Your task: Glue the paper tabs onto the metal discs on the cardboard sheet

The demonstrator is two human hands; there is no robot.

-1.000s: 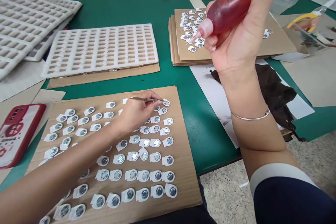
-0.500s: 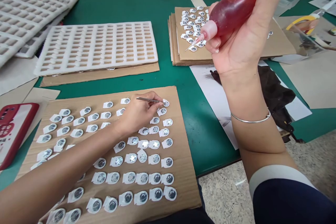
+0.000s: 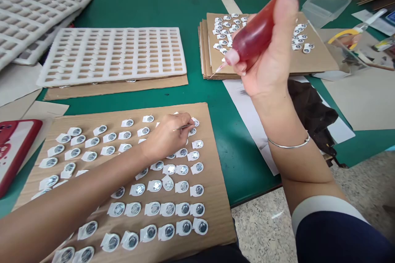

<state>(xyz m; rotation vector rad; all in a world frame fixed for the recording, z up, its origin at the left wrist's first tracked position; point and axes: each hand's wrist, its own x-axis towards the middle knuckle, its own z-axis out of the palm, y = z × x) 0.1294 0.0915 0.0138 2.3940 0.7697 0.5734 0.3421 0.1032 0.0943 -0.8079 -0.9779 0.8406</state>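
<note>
1. Your left hand [image 3: 168, 135] lies low over the near cardboard sheet [image 3: 216, 197], its fingers pinched narrow around a thin pair of metal tweezers [image 3: 184, 127].
2. The tweezer tips point away from your fingertips to the right and meet the small white-tabbed metal part [image 3: 195, 122] at the sheet's far right corner; you cannot tell whether the tips actually clamp it.
3. Rows of the same small round parts [image 3: 168, 208] lie below and to both sides of your left fingers, some hidden under your palm and forearm.
4. Your right hand [image 3: 271, 57] is raised well above the table, fingers wrapped closed around a red squeeze bottle [image 3: 254, 35].
5. The bottle's pale nozzle [image 3: 224, 62] sticks out past your lower fingers, slanting down and left, in mid-air and well apart from the tweezers.
6. Behind your right fingers sits a stack of cardboard [image 3: 317, 59] carrying more small parts.
7. Beyond your left fingertips, across bare green table [image 3: 191, 8], lies a white foam tray [image 3: 114, 55] with rows of slots.
8. Further foam trays [image 3: 27, 12] sit off to the far left.
9. A red phone [image 3: 12, 148] rests well left of your left forearm, at the picture's edge.
10. A thin bangle [image 3: 288, 144] circles your right wrist.
</note>
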